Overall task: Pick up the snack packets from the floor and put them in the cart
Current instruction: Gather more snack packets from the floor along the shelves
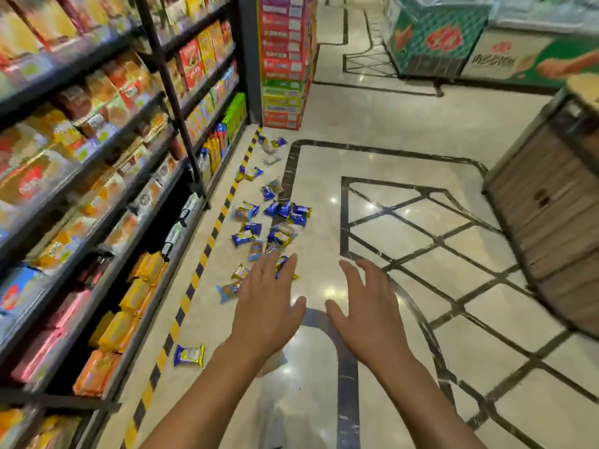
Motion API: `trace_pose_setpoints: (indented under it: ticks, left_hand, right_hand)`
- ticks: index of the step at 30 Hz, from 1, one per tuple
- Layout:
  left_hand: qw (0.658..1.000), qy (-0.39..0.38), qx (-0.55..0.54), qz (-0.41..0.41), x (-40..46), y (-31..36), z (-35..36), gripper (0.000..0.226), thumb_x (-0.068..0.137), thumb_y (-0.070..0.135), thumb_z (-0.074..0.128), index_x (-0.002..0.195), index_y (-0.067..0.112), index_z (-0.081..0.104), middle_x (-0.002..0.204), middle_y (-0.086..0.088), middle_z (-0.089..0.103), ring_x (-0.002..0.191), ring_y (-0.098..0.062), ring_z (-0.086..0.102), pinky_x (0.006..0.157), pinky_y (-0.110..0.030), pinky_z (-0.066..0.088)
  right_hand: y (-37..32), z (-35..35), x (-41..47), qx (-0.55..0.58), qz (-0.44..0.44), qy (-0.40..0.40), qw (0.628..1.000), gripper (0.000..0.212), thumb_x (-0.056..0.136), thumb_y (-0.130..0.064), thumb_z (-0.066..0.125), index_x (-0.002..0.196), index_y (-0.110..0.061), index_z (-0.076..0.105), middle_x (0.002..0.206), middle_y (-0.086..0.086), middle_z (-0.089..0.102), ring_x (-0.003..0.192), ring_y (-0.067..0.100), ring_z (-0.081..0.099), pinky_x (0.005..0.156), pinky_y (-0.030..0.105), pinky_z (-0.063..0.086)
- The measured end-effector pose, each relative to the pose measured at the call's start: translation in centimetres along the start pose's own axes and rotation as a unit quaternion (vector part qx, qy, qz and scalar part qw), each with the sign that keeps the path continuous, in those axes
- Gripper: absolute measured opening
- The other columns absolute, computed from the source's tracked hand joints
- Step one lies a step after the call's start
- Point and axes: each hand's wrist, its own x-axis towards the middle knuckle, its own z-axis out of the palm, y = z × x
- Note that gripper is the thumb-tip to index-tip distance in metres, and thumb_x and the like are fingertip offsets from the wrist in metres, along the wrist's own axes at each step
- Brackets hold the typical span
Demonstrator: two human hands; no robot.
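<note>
Several small blue and yellow snack packets [285, 210] lie scattered on the glossy tiled floor along the foot of the shelving. One packet [189, 355] lies apart, nearer to me on the left. My left hand [267, 311] is stretched forward with straight, spread fingers above the nearest packets and holds nothing. Beside it, my right hand [366, 314] also reaches out with spread fingers and is empty. No cart is in view.
Stocked snack shelves [97, 189] run along the left, edged by a yellow-black floor stripe [207, 251]. A stack of coloured boxes [283, 59] stands at the shelf end. A wooden stand [551, 202] is at right, and freezers [453, 37] stand at the back.
</note>
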Motion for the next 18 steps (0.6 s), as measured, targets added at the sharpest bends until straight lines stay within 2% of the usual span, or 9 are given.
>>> trace_pose_setpoints:
  ticks: [7, 13, 18]
  left_hand:
    - [0.999, -0.007, -0.009, 0.034, 9.1, 0.4, -0.2, 0.073, 0.097, 0.051, 0.046, 0.158, 0.030, 0.011, 0.166, 0.001, 0.004, 0.152, -0.024, 0.001, 0.120, -0.043, 0.015]
    - [0.999, -0.015, 0.026, 0.033, 17.3, 2.5, 1.9, 0.074, 0.095, 0.050, 0.048, 0.157, 0.030, 0.012, 0.166, -0.002, -0.002, 0.152, -0.026, -0.002, 0.121, -0.045, 0.017]
    - [0.998, -0.021, 0.048, 0.022, 25.3, 6.4, 3.7, 0.073, 0.094, 0.050, 0.047, 0.156, 0.031, 0.015, 0.165, -0.001, 0.005, 0.152, -0.026, 0.004, 0.119, -0.048, 0.022]
  right_hand:
    - [3.1, -1.3, 7.4, -0.025, 0.035, 0.024, 0.999, 0.067, 0.089, -0.046, 0.058, 0.148, -0.028, 0.033, 0.152, 0.004, 0.031, 0.138, 0.023, 0.029, 0.113, 0.039, 0.029]
    - [8.2, -0.9, 15.2, -0.004, 0.063, 0.051, 0.997, 0.067, 0.087, -0.043, 0.062, 0.147, -0.025, 0.037, 0.151, 0.008, 0.031, 0.138, 0.027, 0.031, 0.111, 0.046, 0.035]
    - [13.5, -1.7, 23.2, 0.013, 0.054, 0.072, 0.996, 0.066, 0.082, -0.043, 0.059, 0.143, -0.023, 0.042, 0.145, 0.009, 0.037, 0.131, 0.030, 0.038, 0.109, 0.048, 0.037]
